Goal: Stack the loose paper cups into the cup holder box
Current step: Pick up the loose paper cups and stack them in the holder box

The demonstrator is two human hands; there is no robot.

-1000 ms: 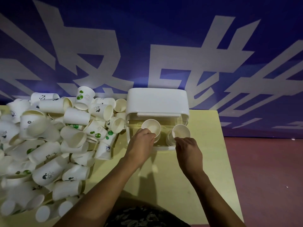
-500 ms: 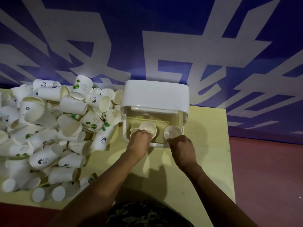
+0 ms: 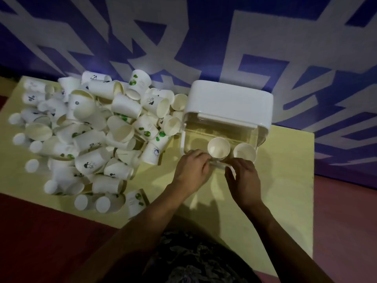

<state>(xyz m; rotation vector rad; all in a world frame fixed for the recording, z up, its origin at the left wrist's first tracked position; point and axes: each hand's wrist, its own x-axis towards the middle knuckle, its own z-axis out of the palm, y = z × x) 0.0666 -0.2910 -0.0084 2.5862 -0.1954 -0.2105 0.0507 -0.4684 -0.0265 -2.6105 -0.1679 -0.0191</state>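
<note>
Head view, left to right. Pile of loose paper cups [image 3: 98, 137] heaped over left half of yellow table [image 3: 285, 180], most tipped on their sides, some upside down, several printed with green dots or small black figures; pile reaching right up beside cup holder box [image 3: 228, 105]. Box standing at back of table against blue wall with white lettering [image 3: 204, 37]: white lid on top, clear front section below, open toward camera. Two cups upright, mouths up, at box's front edge: left cup [image 3: 218, 147] and right cup [image 3: 244, 152], side by side, rims close. Left hand [image 3: 191, 170] just in front of box, fingers curled, fingertips at clear front lip below left cup; grasping the lip or merely touching it — cannot tell. Right hand [image 3: 243, 178] beside it, fingers curled downward near same lip under right cup; grip likewise cannot tell. Hands near each other, not touching. Dark patterned clothing [image 3: 193, 260] at bottom centre.
</note>
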